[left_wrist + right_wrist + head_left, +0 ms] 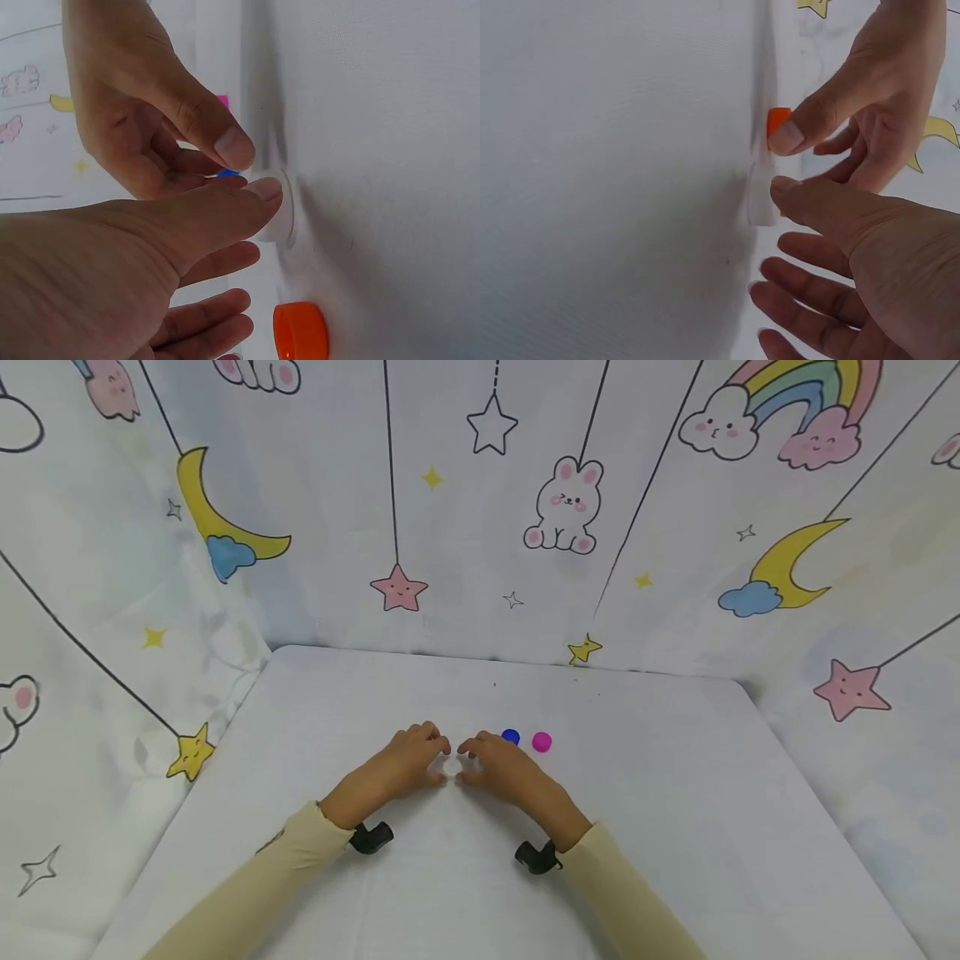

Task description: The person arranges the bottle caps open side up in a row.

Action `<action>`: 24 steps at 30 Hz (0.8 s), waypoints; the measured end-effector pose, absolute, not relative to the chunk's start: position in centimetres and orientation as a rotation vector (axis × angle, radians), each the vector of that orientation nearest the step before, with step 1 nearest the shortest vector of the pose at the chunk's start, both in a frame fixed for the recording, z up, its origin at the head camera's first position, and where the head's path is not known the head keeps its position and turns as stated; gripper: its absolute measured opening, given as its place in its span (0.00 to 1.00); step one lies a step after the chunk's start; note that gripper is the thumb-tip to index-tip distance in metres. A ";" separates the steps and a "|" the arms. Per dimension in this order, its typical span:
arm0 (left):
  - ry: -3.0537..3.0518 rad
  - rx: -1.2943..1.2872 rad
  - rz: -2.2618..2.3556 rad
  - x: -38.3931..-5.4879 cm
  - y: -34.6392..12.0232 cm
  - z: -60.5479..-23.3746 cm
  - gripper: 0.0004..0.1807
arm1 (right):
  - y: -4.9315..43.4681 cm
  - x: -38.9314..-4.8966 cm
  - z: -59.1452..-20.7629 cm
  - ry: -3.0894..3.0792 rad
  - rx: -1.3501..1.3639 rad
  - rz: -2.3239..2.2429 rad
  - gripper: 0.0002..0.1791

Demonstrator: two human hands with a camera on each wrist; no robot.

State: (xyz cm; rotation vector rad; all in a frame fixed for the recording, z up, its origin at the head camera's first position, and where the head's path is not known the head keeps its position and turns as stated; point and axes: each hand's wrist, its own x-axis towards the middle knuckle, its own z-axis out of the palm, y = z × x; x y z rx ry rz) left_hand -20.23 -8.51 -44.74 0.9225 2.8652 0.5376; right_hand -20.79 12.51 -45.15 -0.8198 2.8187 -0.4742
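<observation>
White disc point(283, 217) sits between left hand point(401, 764) and right hand point(506, 768), both grips spread, inside the worktop's point(675, 760) far edge. Nearby, an orange cap point(318, 330) opens upward.

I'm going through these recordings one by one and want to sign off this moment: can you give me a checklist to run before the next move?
1. White round piece on the table: ok, it rests there.
2. Left hand and right hand at opposite sides of it: ok in the head view.
3. Firm grip on the white piece: cannot tell; contact is unclear.
4. Blue piece fully visible from the head: not ok, the right hand partly covers it.
5. Pink piece apart from the right hand: ok.
6. Orange ring-like piece visible from the head: not ok, only the wrist views show it.
</observation>
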 end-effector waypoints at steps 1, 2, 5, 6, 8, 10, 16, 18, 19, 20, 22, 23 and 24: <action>2.862 0.921 0.534 -20.3 -8.3 -44.8 0.19 | 12.5 -20.8 -45.2 2.821 -0.827 -0.468 0.23; 2.863 0.923 0.528 -20.3 -8.2 -44.9 0.19 | 12.5 -20.7 -45.3 2.826 -0.838 -0.461 0.23; 2.870 0.925 0.508 -20.4 -7.9 -45.2 0.19 | 12.4 -20.7 -45.5 2.852 -0.871 -0.433 0.22; 2.872 0.927 0.504 -20.5 -7.8 -45.3 0.19 | 12.3 -20.6 -45.6 2.863 -0.875 -0.420 0.22; 2.874 0.936 0.498 -20.5 -7.7 -45.5 0.19 | 12.2 -20.6 -45.8 2.888 -0.897 -0.397 0.22; 2.878 0.948 0.496 -20.5 -7.7 -45.6 0.18 | 12.0 -20.5 -45.9 2.909 -0.909 -0.372 0.22; 2.912 0.987 0.495 -20.4 -7.7 -45.8 0.17 | 11.5 -20.4 -46.1 2.943 -0.894 -0.319 0.22; 2.917 0.989 0.489 -20.4 -7.7 -45.8 0.17 | 11.5 -20.4 -46.2 2.946 -0.889 -0.317 0.21; 2.918 0.988 0.488 -20.4 -7.7 -45.8 0.17 | 11.5 -20.3 -46.1 2.946 -0.887 -0.320 0.21; 2.920 0.984 0.486 -20.4 -7.7 -45.9 0.17 | 11.4 -20.3 -46.2 2.948 -0.886 -0.321 0.21; 2.920 0.980 0.484 -20.4 -7.6 -45.9 0.17 | 11.4 -20.2 -46.2 2.948 -0.887 -0.325 0.21; 2.920 0.979 0.484 -20.4 -7.6 -45.9 0.17 | 11.4 -20.2 -46.2 2.950 -0.888 -0.328 0.21; 2.920 0.978 0.485 -20.4 -7.6 -45.9 0.17 | 11.4 -20.2 -46.2 2.953 -0.889 -0.327 0.21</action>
